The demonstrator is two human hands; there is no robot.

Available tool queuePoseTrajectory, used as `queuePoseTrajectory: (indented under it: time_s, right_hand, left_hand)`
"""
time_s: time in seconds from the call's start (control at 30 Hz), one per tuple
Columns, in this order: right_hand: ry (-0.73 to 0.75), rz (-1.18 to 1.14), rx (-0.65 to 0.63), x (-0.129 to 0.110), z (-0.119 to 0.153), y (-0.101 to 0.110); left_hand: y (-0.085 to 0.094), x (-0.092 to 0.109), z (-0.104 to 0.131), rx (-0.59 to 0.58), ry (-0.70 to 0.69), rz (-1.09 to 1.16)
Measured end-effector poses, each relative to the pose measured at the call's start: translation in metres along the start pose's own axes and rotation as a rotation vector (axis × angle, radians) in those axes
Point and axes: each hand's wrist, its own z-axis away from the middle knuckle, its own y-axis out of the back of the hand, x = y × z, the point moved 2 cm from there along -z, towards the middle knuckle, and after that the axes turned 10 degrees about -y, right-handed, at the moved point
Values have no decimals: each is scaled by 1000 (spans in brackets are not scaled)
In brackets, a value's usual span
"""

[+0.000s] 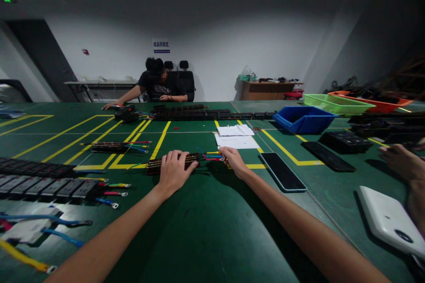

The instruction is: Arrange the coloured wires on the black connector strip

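Observation:
My left hand (175,170) lies over a dark strip with brass-coloured bars (152,166), fingers curled across it and thumb along its near side. The strip rests on the green table. Coloured wires (210,156) in red, blue and yellow come out of its right end. At the tips of these wires, my right hand (233,161) is closed in a pinch; its fingers partly hide what they hold. A similar strip with wires (109,147) lies farther back to the left.
Black socket strips (49,187) with ring-ended wires lie at left. Papers (236,136), a phone (282,171), a blue bin (303,118) and a white device (392,216) are on the right. Another person's hand (401,161) shows at the right edge; a person (162,84) sits opposite.

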Motion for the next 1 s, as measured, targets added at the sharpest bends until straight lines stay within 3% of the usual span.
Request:
queuePoseTrajectory:
  time_s: [0.37,0.77,1.0]
  right_hand:
    - [-89,-41,-146,-5,0,11]
    - [-21,-59,-65,-8,4,4]
    - [144,266,69,1,0,-2]
  left_hand:
    - [-1,0,-1,-13,-39,33]
    - [-6,-1,-2,-48,-44,8]
    - [-5,0,-2,-51,-39,4]
